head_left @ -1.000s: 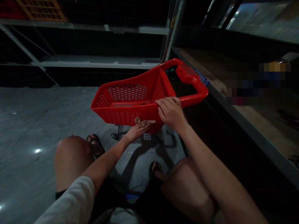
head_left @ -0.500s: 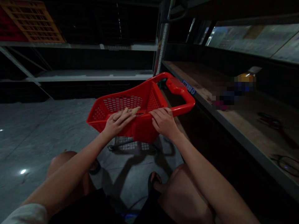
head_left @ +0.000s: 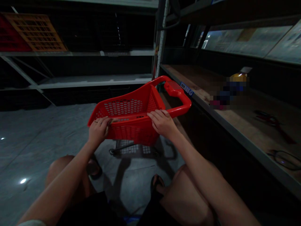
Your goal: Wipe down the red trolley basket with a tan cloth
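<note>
A small red plastic shopping cart (head_left: 124, 130) with perforated sides stands in front of me, its looped handle pointing right. My left hand (head_left: 99, 128) is closed over the near rim, close to the front left corner. A crumpled beige cloth (head_left: 114, 120) pokes out from under its fingers, against the rim; most of it is hidden. Farther right, my right hand (head_left: 162, 123) grips the same rim near the handle, fingers curled over the inside edge. The cart's basket shows bare red plastic inside.
A wooden bench shelf (head_left: 225, 122) runs along the right, carrying glasses (head_left: 285, 160), a dark red tool-like object (head_left: 274, 124) and a blurred-out item. Behind the cart, a metal rack (head_left: 94, 80) holds an orange crate (head_left: 37, 31). My knees flank the grey floor (head_left: 70, 125).
My left hand has slid left along the near rim with the cloth, toward the cart's front corner. My right hand keeps its hold on the rim. The view has shifted slightly.
</note>
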Action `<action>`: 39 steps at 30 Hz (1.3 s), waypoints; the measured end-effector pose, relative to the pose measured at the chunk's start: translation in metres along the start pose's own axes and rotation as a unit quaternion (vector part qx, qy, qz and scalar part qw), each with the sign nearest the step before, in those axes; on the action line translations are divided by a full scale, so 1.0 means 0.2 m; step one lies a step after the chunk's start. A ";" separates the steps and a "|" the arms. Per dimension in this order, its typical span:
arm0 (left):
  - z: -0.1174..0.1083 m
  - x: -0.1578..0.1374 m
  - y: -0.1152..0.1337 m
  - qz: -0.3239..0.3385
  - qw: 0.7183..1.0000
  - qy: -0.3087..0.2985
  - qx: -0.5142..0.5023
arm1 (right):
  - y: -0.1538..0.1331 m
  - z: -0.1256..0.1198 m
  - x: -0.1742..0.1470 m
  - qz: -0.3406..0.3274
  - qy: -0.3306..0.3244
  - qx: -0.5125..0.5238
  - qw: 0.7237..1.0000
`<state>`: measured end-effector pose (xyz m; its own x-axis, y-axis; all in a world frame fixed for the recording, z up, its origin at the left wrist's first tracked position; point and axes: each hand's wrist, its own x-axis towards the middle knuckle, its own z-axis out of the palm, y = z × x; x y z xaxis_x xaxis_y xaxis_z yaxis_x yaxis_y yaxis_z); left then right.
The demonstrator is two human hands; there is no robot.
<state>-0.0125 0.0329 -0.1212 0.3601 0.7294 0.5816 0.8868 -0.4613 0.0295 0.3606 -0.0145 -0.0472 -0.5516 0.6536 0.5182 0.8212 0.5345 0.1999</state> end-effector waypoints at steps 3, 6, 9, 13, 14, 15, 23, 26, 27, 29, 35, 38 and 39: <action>-0.08 -0.01 -0.15 -0.069 0.997 -0.045 0.005 | 0.00 -0.02 -0.02 0.034 0.051 -0.045 0.997; -0.12 0.03 -0.09 -0.137 0.989 -0.040 -0.030 | 0.01 -0.04 -0.03 0.096 0.090 -0.063 0.989; -0.08 0.13 0.18 -0.115 0.991 -0.027 -0.058 | 0.02 -0.02 -0.02 0.119 0.099 -0.060 0.986; -0.02 0.33 0.69 -0.016 0.991 -0.040 -0.126 | 0.03 0.00 -0.01 0.152 0.118 -0.048 0.980; -0.01 0.39 0.80 0.016 0.986 -0.031 -0.161 | 0.03 0.00 -0.01 0.152 0.118 -0.045 0.980; -0.01 0.43 0.89 0.036 0.982 -0.019 -0.185 | 0.04 0.00 -0.02 0.151 0.116 -0.042 0.981; 0.01 0.30 0.70 0.041 0.993 -0.067 -0.083 | 0.14 -0.03 -0.10 0.137 0.115 -0.008 0.984; -0.02 0.10 0.35 -0.006 0.995 -0.090 -0.041 | 0.16 -0.03 -0.11 0.138 0.094 -0.001 0.986; -0.05 0.03 0.23 -0.028 0.995 -0.097 -0.027 | 0.16 -0.04 -0.11 0.142 0.084 -0.002 0.986; -0.11 -0.06 0.02 -0.073 0.992 -0.100 -0.014 | 0.15 -0.04 -0.11 0.145 0.067 -0.004 0.987; -0.17 -0.06 -0.03 -0.087 0.994 -0.062 -0.019 | 0.08 -0.01 -0.05 0.149 0.073 -0.001 0.986; -0.08 0.06 0.29 -0.046 0.997 -0.037 -0.048 | 0.05 0.01 -0.02 0.155 0.080 0.005 0.985; -0.04 0.11 0.41 -0.024 0.997 -0.029 -0.061 | 0.05 0.01 -0.01 0.153 0.078 0.009 0.985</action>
<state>0.0659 0.0067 -0.0990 0.3375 0.7788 0.5287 0.8629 -0.4804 0.1568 0.3695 -0.0091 -0.0474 -0.2486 0.6963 0.6733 0.9418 0.3361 0.0003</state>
